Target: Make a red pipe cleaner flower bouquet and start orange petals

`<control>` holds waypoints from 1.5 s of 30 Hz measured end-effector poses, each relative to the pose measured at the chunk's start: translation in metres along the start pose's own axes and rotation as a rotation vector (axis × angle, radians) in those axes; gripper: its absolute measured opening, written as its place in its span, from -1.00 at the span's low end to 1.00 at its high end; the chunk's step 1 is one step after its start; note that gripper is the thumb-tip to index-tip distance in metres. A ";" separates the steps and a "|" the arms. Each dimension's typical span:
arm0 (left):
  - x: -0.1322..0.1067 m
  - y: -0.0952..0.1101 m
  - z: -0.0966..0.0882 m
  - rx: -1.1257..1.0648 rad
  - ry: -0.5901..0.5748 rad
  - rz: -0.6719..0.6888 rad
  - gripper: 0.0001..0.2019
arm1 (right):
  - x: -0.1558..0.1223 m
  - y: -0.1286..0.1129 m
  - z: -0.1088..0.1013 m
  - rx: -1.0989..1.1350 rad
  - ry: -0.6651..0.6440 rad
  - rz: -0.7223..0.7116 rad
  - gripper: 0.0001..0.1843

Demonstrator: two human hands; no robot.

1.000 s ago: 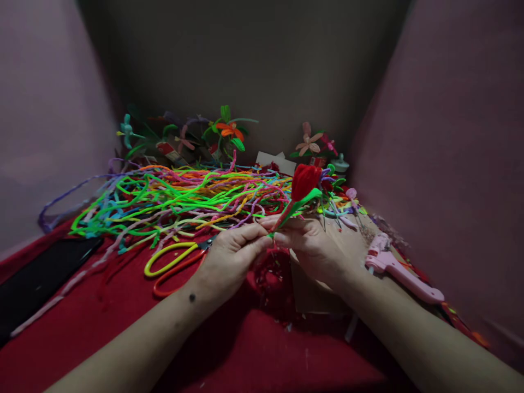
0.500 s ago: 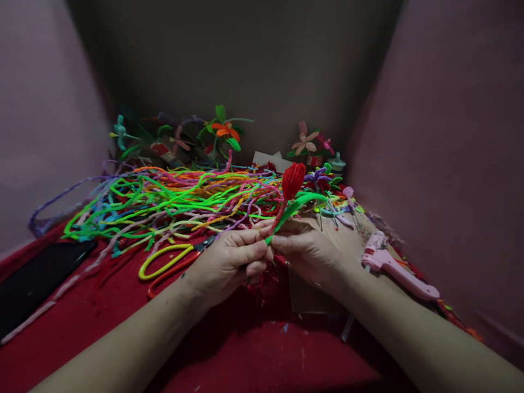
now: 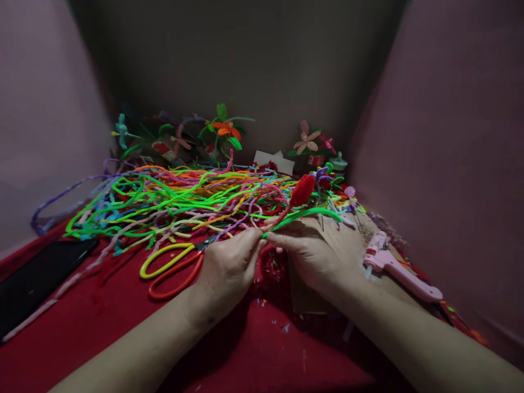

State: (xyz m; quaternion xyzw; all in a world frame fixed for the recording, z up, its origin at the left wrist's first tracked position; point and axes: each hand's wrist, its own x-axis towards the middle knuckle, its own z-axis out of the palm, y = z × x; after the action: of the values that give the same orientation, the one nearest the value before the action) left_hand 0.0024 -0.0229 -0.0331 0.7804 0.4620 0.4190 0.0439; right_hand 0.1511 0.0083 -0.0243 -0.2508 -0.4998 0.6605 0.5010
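A flat black object (image 3: 43, 284) lies at the far left of a red-covered worktop (image 3: 266, 355), beside a heap of bright fuzzy stems (image 3: 176, 196). Scissors (image 3: 200, 247) with yellow and red handles rest in front of the heap, next to the left hand (image 3: 231, 259), whose fingers pinch the lower end of a red fuzzy flower (image 3: 303, 191). The bloom tilts rightward above a long green leaf (image 3: 307, 213), while the fingers of the right hand (image 3: 313, 254) grip the stem just beside the left. Farther right, a pink glue gun (image 3: 403, 273) lies near the right forearm.
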 end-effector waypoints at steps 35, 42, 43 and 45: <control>-0.001 0.002 -0.004 0.127 -0.121 -0.110 -0.81 | -0.002 -0.009 0.004 -0.138 0.001 -0.050 -0.88; 0.016 0.011 -0.019 -0.483 -0.289 -0.407 -0.80 | -0.001 -0.001 -0.004 -0.076 -0.002 -0.042 -0.93; 0.018 0.012 -0.021 -0.610 -0.321 -0.458 -0.80 | -0.001 0.000 -0.006 -0.039 -0.020 -0.035 -0.91; 0.019 0.014 -0.023 -0.805 -0.366 -0.527 -0.76 | -0.001 0.002 -0.009 0.002 -0.080 -0.039 -0.89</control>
State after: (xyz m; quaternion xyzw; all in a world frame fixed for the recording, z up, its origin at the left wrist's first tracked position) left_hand 0.0000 -0.0240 0.0001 0.6194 0.4298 0.3951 0.5249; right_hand 0.1582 0.0107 -0.0297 -0.2140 -0.5234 0.6606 0.4938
